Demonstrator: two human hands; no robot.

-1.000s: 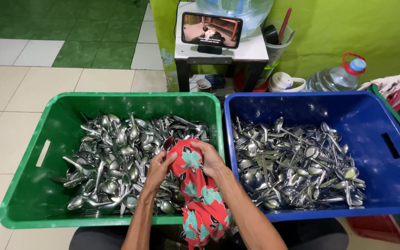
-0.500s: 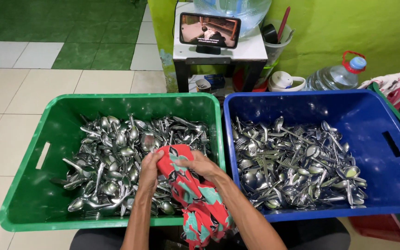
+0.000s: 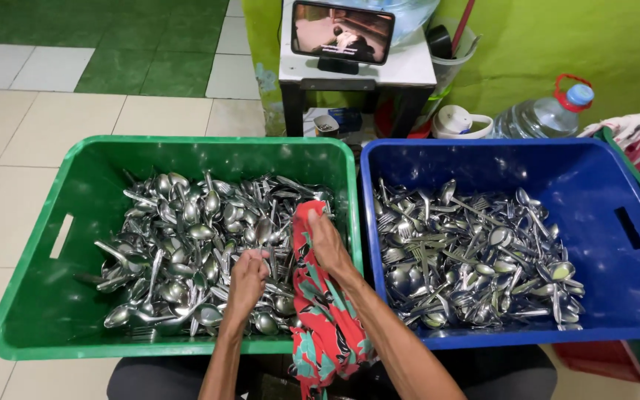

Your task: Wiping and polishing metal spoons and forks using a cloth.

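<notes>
- Over the green crate (image 3: 31,281), near its inner wall: left hand (image 3: 246,281) closed on the handle of a spoon (image 3: 262,233), bowl end up and away from the body, long axis running roughly front to back, slightly tilted to the right.
- Beside it: right hand (image 3: 327,244) curled over the top of a red patterned cloth (image 3: 327,326), fingers gripping the fabric; cloth draped down over the crate's near rim toward the lap.
- Spoon position: just above the heap of cutlery (image 3: 179,252), bowl close to the cloth's upper edge; contact between the two not discernible.
- Recommended handling, as a judgement: hold low on the handle so the bowl stays free; bring the bowl into the cloth rather than the cloth to the heap; wrap fabric round the bowl and draw along the long axis, bowl to handle.
- Keep the cloth's loose tail clear of fork tines in the pile to avoid snagging.
- Lift the piece straight up along its axis; neighbouring pieces lie crossed in all directions and may drag along.
- To the right, touching wall to wall: blue crate (image 3: 631,296) with a shallower, more spread layer of spoons and forks (image 3: 475,259).
- Beyond both crates: small stand with a screen (image 3: 342,33), water bottle (image 3: 546,115).
</notes>
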